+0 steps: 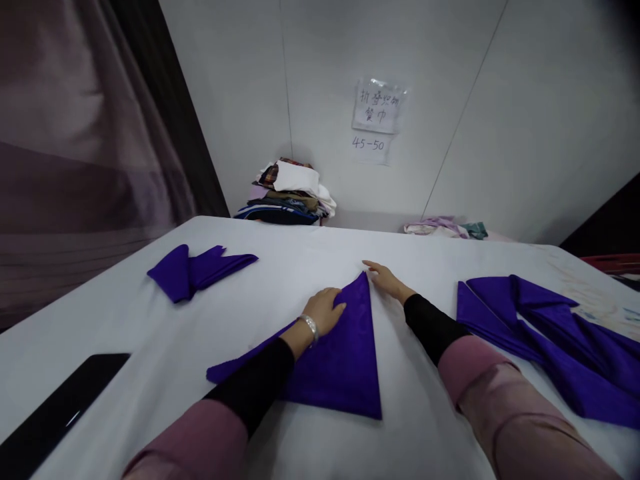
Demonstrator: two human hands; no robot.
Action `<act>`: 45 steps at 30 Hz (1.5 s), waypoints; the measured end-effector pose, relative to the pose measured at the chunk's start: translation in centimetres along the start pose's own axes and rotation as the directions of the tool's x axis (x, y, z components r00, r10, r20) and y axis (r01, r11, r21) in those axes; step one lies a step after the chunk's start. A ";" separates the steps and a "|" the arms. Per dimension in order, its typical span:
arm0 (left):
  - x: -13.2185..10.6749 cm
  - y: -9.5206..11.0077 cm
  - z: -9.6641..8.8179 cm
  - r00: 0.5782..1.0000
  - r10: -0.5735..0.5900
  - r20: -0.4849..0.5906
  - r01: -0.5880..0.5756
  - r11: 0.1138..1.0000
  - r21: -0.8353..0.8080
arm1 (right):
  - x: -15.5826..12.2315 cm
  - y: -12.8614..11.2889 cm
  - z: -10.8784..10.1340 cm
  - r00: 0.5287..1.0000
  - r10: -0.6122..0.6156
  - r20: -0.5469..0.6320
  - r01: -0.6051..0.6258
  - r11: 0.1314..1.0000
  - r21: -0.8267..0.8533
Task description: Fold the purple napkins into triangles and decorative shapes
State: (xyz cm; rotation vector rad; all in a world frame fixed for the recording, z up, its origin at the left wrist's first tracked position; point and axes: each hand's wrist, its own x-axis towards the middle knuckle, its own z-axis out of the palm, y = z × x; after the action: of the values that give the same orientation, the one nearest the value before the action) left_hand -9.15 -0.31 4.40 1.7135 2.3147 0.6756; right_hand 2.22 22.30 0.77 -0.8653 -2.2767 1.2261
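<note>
A purple cloth napkin point(345, 363), folded into a triangle, lies on the white-covered table with its tip pointing away from me. My left hand point(323, 311), with a silver bracelet at the wrist, rests on the napkin's left slanted edge, fingers lying flat and thumb apart. Just right of the tip is my right hand point(386, 277), its fingers stretched out and holding nothing. Whether its fingertips touch the cloth I cannot tell.
Another folded purple napkin point(193, 272) lies at the left, and loose purple cloths point(540, 340) spread at the right. A black flat object point(65, 413) is near left. Beyond the table sit stacked clothes point(290, 193) and handwritten signs point(377, 110) on the wall.
</note>
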 end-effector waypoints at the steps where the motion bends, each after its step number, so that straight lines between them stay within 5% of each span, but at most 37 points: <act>1: 1.0 0.3 0.5 1.000 -0.005 0.000 0.005 1.000 -0.003 | 0.5 0.1 -0.3 1.000 -0.022 0.021 0.022 1.000 -0.019; 4: 2.5 0.7 2.2 1.000 -0.012 -0.013 0.012 1.000 -0.007 | 1.8 0.5 -0.9 0.992 -0.064 0.108 0.072 0.995 -0.072; 10: 1.6 0.1 4.6 0.997 0.033 -0.065 -0.033 0.999 0.009 | 3.7 0.8 -0.9 0.956 -0.103 0.275 0.150 0.976 -0.156; 22: 1.4 -0.3 4.9 0.996 0.039 -0.086 -0.037 0.999 0.023 | 4.6 0.5 -2.4 0.901 -0.087 0.425 0.237 0.919 -0.314; 42: 1.1 0.3 5.0 0.994 -0.027 -0.109 0.044 0.985 0.165 | 3.1 0.7 -1.8 0.937 -0.056 0.345 0.194 0.903 -0.382; 45: 0.9 0.6 4.8 0.992 0.092 -0.081 -0.076 0.980 0.181 | 3.0 0.9 -1.8 0.941 -0.069 0.332 0.198 0.906 -0.374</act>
State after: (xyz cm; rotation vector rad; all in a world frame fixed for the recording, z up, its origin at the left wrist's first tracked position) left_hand -6.93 1.85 0.55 1.9046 2.4412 0.5864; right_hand 1.48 25.79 1.20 -0.6623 -2.8604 0.8920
